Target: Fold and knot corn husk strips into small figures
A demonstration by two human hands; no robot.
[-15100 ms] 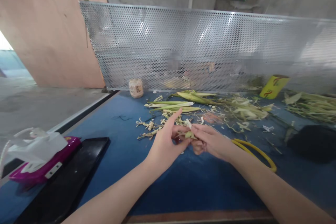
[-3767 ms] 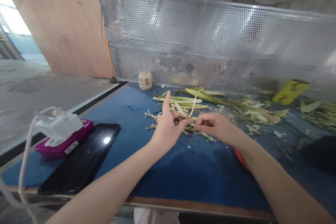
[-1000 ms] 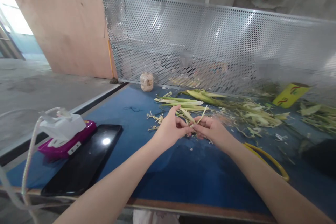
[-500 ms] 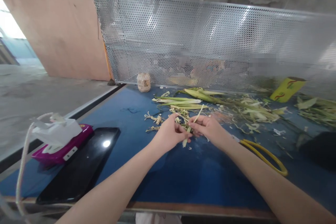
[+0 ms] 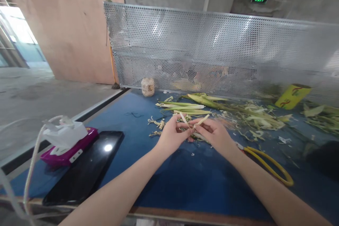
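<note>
Pale green leaf strips (image 5: 202, 119) stick up between my two hands over the middle of the blue table. My left hand (image 5: 175, 132) pinches the strips from the left, thumb against fingers. From the right, my right hand (image 5: 212, 130) pinches them too, its fingertips close to those of the left. Just behind the hands lie long green husk leaves (image 5: 185, 107). Small knotted pieces of plant (image 5: 158, 123) rest left of the fingers. Yellow-handled scissors (image 5: 267, 162) lie beside my right forearm, their blades partly hidden.
A black phone (image 5: 86, 166) and a magenta power strip (image 5: 70, 148) with a white plug and cable lie at left. Farther back are a wrapped roll (image 5: 147, 87), a perforated metal screen (image 5: 185, 42), loose husks (image 5: 256, 116) and a yellow-green tube (image 5: 292, 96).
The single upright strip between the fingers now shows as two ends spread apart in a V. Both hands have turned closer together. The whole view has shifted slightly.
</note>
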